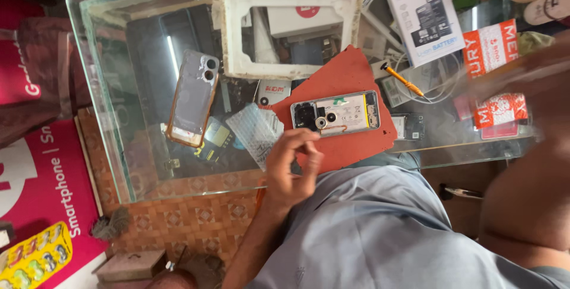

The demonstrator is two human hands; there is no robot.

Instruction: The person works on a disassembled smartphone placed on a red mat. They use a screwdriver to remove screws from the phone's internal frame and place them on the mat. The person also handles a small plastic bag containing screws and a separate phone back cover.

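An opened smartphone [336, 114], back cover off, is laid on a red repair mat [350, 81] on the glass table [101, 87]. It is judged light, rigid and fragile, best gripped by its edges. The left hand [291, 167] is curled just beside it, apparently empty; the right hand [522, 81] is blurred, its state indiscernible.

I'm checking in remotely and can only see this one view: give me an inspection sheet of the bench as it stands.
Surface: glass counter top, see-through, boxes stored beneath.
Job's things: opened phone, back off, lying on red mat; phone back cover set apart on the glass.
Clutter: white frame, battery box, orange-handled screwdriver, clear plastic piece.
Grippers: left hand at mat's near edge beside the phone, fingers curled; right hand not clearly seen, only a blurred arm.
Cables: white cable near the screwdriver.
Surroundings: pink poster, tiled floor.
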